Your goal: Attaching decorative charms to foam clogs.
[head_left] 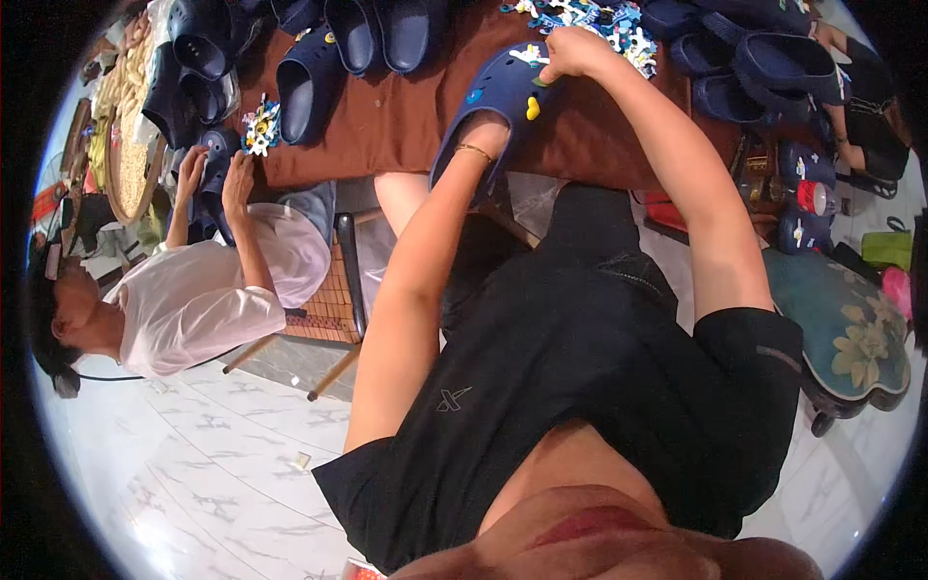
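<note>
A navy clog (pixel 500 82) with holes in its upper lies at the near edge of the brown-covered table, toe pointing away. Charms sit on it: a yellow one (pixel 533 108), a white one (pixel 528 55) and a small blue one (pixel 474 97). My left hand (pixel 485 130) is pushed into the clog's opening, its fingers hidden inside. At the right side of the toe, my right hand (pixel 572 53) is closed with thumb and fingers pressed together. A bit of green shows by the thumb; what the fingers hold is hidden. Beyond lies a pile of colourful charms (pixel 633 43).
More navy clogs (pixel 788 68) are stacked at the right, others (pixel 309 87) at the back left. A co-worker (pixel 208 290) in a white top handles a clog (pixel 220 150) beside a small charm pile (pixel 261 128). A patterned stool (pixel 851 329) stands at my right.
</note>
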`<act>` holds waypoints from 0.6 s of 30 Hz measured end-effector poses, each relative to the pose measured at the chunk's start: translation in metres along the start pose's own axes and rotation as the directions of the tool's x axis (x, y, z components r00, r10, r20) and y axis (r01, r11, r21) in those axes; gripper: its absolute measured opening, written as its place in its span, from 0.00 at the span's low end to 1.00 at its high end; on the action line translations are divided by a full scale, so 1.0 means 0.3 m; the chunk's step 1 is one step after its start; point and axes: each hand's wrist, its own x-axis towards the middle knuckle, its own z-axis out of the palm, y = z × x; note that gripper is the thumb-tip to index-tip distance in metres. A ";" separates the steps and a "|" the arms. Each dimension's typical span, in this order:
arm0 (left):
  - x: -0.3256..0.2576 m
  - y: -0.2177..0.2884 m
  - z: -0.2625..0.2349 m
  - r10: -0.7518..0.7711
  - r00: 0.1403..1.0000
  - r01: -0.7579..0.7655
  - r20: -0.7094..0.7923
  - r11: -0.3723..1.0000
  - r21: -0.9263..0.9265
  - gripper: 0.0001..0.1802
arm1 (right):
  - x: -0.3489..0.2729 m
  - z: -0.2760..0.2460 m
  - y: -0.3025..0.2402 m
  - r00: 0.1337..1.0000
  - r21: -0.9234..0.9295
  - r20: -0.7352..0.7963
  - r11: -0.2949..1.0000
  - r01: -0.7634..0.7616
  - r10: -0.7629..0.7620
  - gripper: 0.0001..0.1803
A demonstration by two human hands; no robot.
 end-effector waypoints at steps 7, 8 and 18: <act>0.002 -0.031 -0.038 0.147 0.987 -0.139 0.062 0.982 -0.125 0.25 | 0.003 -0.040 -0.020 0.996 -0.039 0.090 0.999 0.027 -0.023 0.28; -0.001 -0.039 -0.048 0.157 0.986 -0.150 0.046 0.980 -0.130 0.25 | 0.006 -0.023 -0.019 0.993 -0.033 0.115 0.999 0.039 -0.035 0.29; 0.019 -0.092 0.088 0.091 0.973 -0.081 -0.213 0.995 0.058 0.25 | -0.058 -0.028 -0.052 0.964 -0.121 -0.035 0.958 0.259 -0.265 0.20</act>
